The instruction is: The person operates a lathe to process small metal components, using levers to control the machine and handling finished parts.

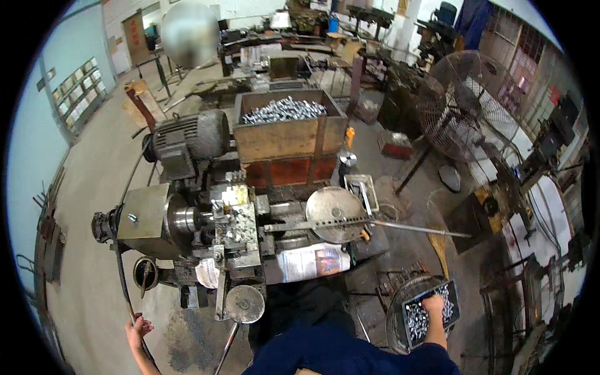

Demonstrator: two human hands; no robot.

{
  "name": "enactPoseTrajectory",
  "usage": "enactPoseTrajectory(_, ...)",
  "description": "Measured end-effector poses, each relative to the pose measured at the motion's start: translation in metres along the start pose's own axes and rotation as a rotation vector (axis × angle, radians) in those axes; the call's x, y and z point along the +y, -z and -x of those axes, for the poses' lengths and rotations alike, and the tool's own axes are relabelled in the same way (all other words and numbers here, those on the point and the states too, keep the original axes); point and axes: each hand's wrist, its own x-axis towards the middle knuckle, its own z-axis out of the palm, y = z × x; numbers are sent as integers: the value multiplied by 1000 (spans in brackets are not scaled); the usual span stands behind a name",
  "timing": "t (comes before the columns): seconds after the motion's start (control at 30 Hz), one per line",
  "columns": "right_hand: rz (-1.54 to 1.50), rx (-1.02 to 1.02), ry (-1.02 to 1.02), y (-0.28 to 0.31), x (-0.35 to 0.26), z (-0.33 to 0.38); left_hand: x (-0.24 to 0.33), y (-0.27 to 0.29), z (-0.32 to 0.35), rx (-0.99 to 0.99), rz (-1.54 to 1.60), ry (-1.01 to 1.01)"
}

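Though small, broom (pixel 439 251) (probably) beyond tray (pixel 455 306).

My hands: two, left hand (pixel 139 329) and right hand (pixel 433 304). Dark tray (pixel 456 300) at my right: one. Metal parts (pixel 417 319) in it: many, too heaped for me to count. Big filled bin (pixel 281 142) ahead of me: one. Ribbed motor (pixel 194 137) beside that: one. Caged fan (pixel 469 103): one. Round discs near me: two, larger disc (pixel 334 204), smaller disc (pixel 244 304). Broom (pixel 439 253): one.

Metal parts (pixel 417 324) in dark tray (pixel 456 306)
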Motion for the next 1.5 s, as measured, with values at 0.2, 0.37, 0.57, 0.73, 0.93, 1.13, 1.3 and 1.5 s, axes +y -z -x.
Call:
enactPoseTrajectory(0.2,49,-110,-33,14,-10,-3,1,-4,5,7,-21,-28)
enactPoseTrajectory(0.37,207,-240,6,7,9,-19,-2,-6,-6,-30,8,-23)
enactPoseTrajectory(0.57,144,-211,66,32,-4,-9,-9,8,-2,99,-245,-63)
enactPoseTrajectory(0.73,-72,182,172,63,-28,4,54,-24,38,295,-1476,-437)
enactPoseTrajectory(0.93,-549,292,1257,186,-203,127,171,-199,88,-284,-379,-676)
enactPoseTrajectory(1.13,-737,90,1950,214,-350,255,167,-337,90,-704,-208,-710)
enactPoseTrajectory(1.3,-633,116,2073,228,-372,297,153,-341,89,-658,-187,-663)
enactPoseTrajectory(1.5,-656,130,2150,221,-385,307,138,-333,80,-685,-43,-590)
